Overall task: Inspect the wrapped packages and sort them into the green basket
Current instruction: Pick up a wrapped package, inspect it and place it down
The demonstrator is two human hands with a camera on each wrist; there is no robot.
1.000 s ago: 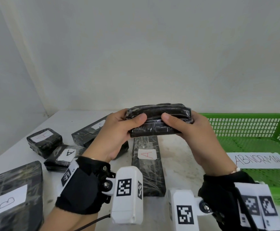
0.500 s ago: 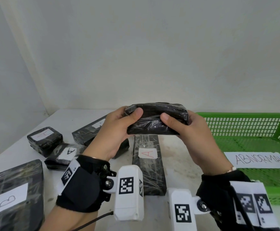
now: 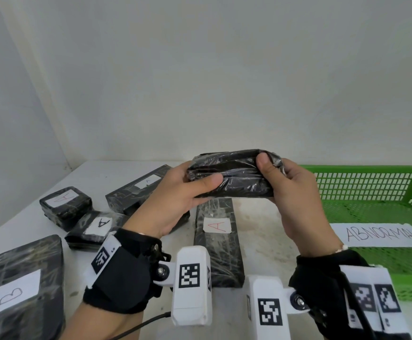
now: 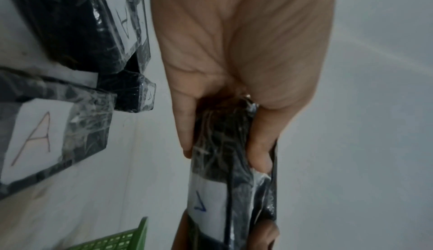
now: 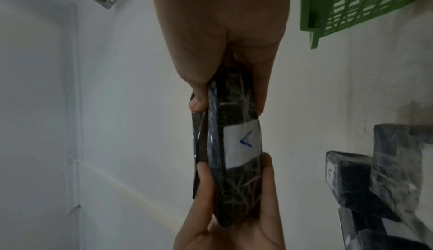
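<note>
A black plastic-wrapped package is held up above the table between both hands. My left hand grips its left end with the thumb on the near face. My right hand grips its right end, thumb on top. In the wrist views the package shows a white label with a blue letter A on its far side. The green basket stands to the right on the table, with a paper sign reading ABNORMAL on it.
Several other wrapped packages lie on the white table: a long one labelled A under the hands, two small A ones, a long one behind, and a large one labelled B at near left. A wall stands close behind.
Both hands have turned the package, tipping its top edge away and raising it slightly. The right thumb shifted from the near face up onto the top right edge.
</note>
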